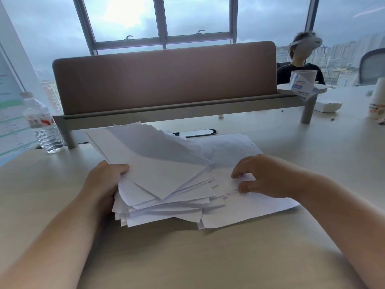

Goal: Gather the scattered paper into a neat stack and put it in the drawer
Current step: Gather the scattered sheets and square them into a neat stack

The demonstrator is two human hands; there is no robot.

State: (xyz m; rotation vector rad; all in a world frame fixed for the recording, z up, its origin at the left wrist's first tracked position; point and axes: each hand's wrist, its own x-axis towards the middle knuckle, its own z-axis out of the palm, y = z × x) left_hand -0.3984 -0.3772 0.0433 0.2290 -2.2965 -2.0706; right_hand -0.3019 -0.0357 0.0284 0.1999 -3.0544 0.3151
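1. Gathering is the step in hand: most of the paper sits as a ragged, fanned pile on the surface in front of me, corners sticking out at many angles, nothing squared up yet.
2. My left hand grips the pile's left edge, thumb on top of the upper sheets and fingers curled underneath, lifting that side so the top sheets tilt up toward the divider panel.
3. My right hand rests on the loose sheets lying flat to the right, fingers bent and pinching at the paper's edge near the pile.
4. Next, I judge, those flat sheets need drawing under or onto the pile, then the whole lot needs tapping on edge to align it; the fanned corners could slip or crease if I squeeze too early.
5. Hidden from me: the drawer is nowhere in view, so I cannot tell where it lies or whether it stands open.
6. Hard to tell: how many sheets lie beneath the raised ones, and whether more paper sits behind the pile near the cable slot.
7. Nearby, well apart from the pile: a water bottle at far left.
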